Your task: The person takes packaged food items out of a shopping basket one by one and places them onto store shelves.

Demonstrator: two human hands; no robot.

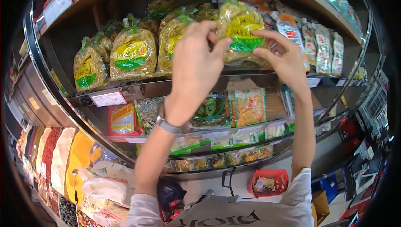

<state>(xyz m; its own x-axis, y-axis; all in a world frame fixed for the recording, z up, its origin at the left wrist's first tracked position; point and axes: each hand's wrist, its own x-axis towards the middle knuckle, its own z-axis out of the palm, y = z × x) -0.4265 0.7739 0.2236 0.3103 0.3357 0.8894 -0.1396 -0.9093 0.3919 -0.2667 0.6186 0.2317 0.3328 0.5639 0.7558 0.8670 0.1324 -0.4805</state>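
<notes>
A clear bag of dried noodle-like food (242,26) with a yellow and green label stands at the front of the upper shelf, slightly tilted. My left hand (198,58) is at its left edge, with thumb and fingers closed on the plastic. On the other side, my right hand (284,58) grips the right edge with thumb and index finger across the front. Similar bags (133,54) stand in a row to the left, one partly behind my left hand. White and orange spouted pouches (288,29) are to the right.
Lower shelves hold a red packet (124,120), an orange packet (249,107) and several small packs. A price tag (108,99) lines the shelf edge. A red basket (269,181) with goods is on the floor; bulk bins (79,156) and plastic bags (106,187) are at lower left.
</notes>
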